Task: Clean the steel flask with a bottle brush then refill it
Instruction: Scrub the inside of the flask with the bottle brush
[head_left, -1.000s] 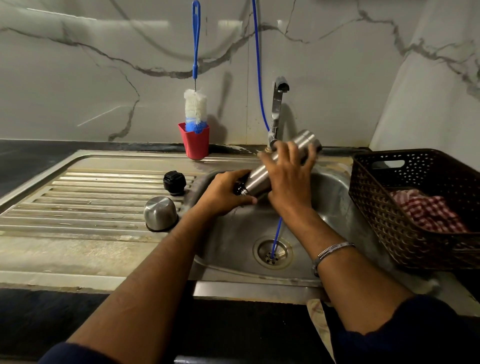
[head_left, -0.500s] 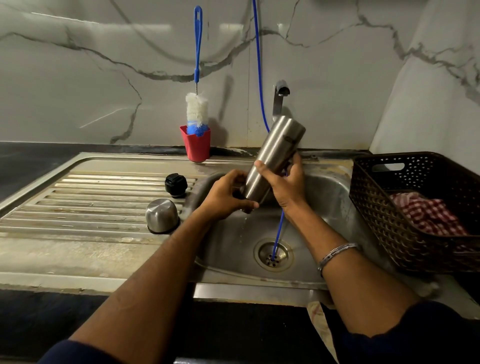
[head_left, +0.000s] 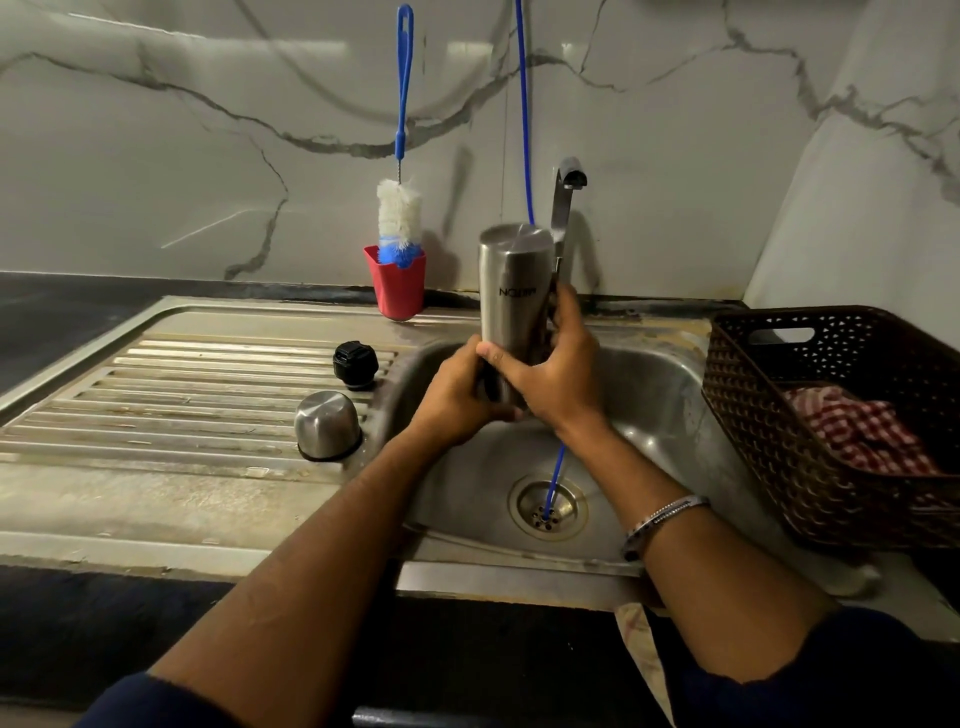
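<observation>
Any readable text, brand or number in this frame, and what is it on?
"...TON": dark print on the steel flask, upside down since the flask is held base up; the first letters are blurred, so the full brand cannot be read.
Nothing else in view carries readable text.

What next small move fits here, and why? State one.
Probably turn the steel flask mouth-up and free the right hand for the bottle brush. Both hands grip the flask upside down over the sink, its base on top and the left hand at its mouth; the brush stands untouched in the red cup.
</observation>
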